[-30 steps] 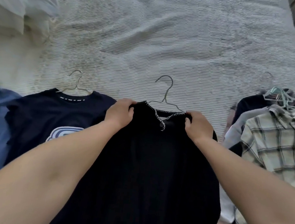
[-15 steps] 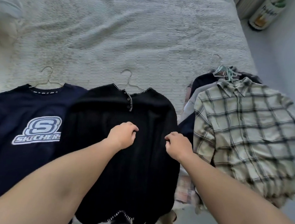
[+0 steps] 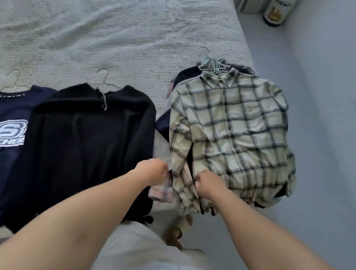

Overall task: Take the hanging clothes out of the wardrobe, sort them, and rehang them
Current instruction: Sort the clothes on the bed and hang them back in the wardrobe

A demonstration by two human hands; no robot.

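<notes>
- Navy cotton T-shirt point(image 3: 4, 119) flat on the white ribbed bedspread point(image 3: 117, 32), white logo reading "SKECHERS".
- Black knit top with white-stitched neckline point(image 3: 90, 140) just beside it, on a thin wire hanger point(image 3: 104, 81).
- Left hand point(image 3: 152, 172) curled at the cream-and-black plaid flannel shirt point(image 3: 231, 128)'s sleeve edge; grip unclear.
- Right hand point(image 3: 208, 183) pinching the plaid hem, atop the right-hand pile.
- Green-capped bottle point(image 3: 278, 10) on the floor; label unreadable.

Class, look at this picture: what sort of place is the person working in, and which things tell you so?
Most likely a bedroom at home. Clothes lie on a bed with a white ribbed bedspread: a cream and dark plaid button shirt tops a stack on pale green hangers, beside a black knit top on a thin wire hanger.
</notes>
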